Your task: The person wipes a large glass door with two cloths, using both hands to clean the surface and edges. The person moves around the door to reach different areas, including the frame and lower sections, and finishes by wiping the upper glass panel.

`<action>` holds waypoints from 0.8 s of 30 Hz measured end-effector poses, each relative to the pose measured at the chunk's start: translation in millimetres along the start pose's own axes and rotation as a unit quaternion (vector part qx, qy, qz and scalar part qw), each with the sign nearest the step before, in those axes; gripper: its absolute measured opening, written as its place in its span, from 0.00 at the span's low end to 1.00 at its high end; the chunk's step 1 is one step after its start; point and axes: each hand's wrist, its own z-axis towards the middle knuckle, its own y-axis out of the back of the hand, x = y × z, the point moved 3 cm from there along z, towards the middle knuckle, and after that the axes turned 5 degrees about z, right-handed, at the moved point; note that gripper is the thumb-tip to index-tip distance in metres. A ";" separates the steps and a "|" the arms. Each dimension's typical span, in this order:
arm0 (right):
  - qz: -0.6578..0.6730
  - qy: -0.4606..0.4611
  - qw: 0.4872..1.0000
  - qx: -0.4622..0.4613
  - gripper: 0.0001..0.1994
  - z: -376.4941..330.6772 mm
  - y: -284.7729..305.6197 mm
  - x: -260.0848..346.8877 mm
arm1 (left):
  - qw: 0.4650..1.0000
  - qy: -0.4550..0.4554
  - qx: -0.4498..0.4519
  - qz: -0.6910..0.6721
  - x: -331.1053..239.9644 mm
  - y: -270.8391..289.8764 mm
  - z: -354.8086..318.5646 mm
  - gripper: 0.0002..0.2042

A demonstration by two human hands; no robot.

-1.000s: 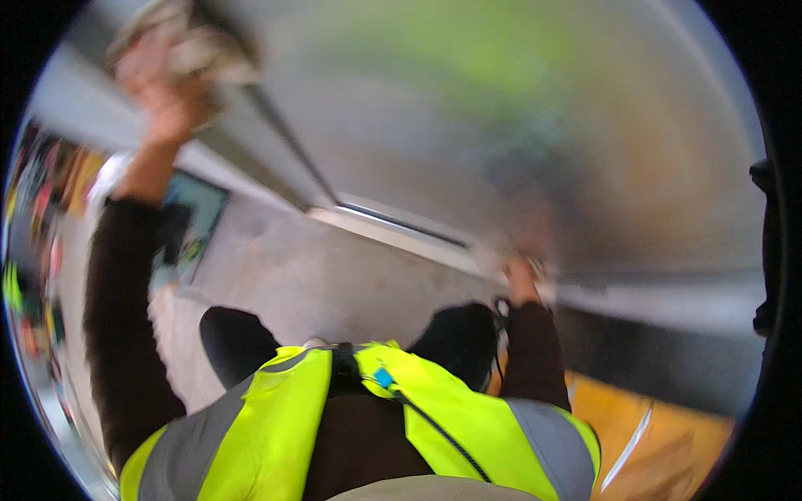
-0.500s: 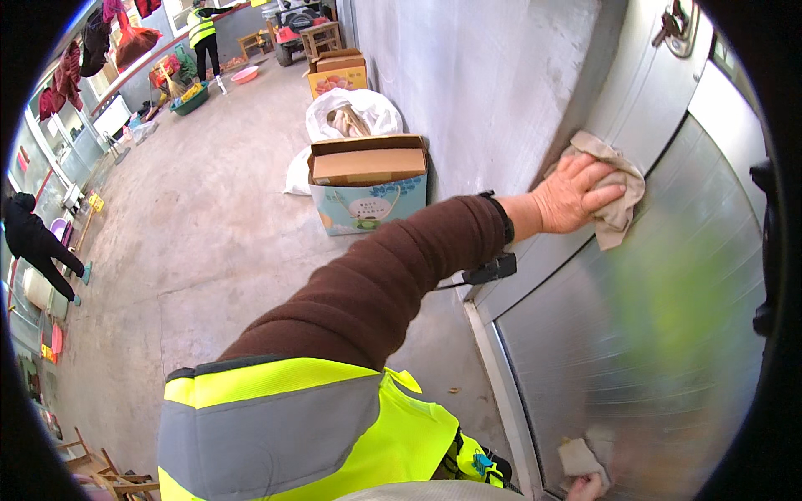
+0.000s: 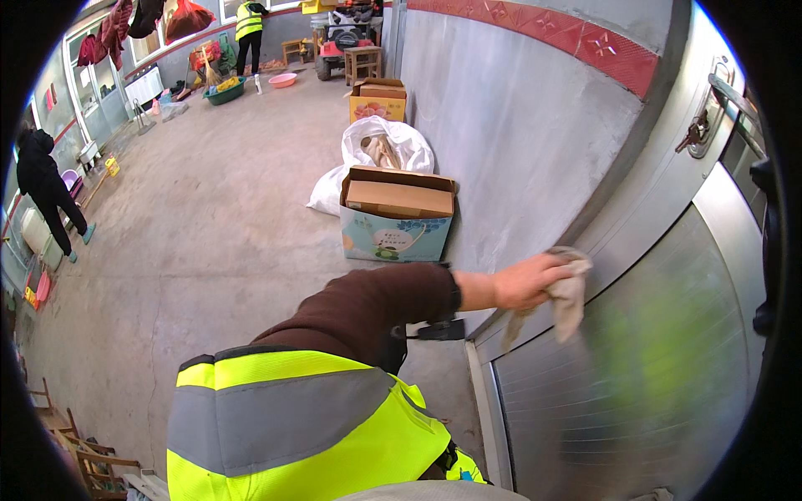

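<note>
Your left hand (image 3: 522, 284) presses a crumpled rag (image 3: 566, 294) against the metal door (image 3: 660, 351).

Your left hand is closed around the grey-beige rag, fingers bunched on its upper part while the loose end hangs below your knuckles, touching the brushed steel door near its left frame edge, where the door meets the grey wall (image 3: 518, 125). Your arm in the brown sleeve (image 3: 368, 305) reaches across from the left, above the yellow high-visibility vest (image 3: 292, 426). Your right hand is out of sight, so you cannot tell its state. High on the door, keys (image 3: 695, 132) hang by the lock. On the concrete floor (image 3: 192, 250) by the wall stands an open cardboard box (image 3: 397, 217), a white sack (image 3: 384, 154) just behind it. Two other people stand well apart across the yard.
</note>
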 end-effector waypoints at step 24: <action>-0.168 0.289 0.920 -0.203 0.30 -21.5 1.6 16.5 | 0.965 0.134 0.215 -0.066 -23.6 12.7 -41.2 0.18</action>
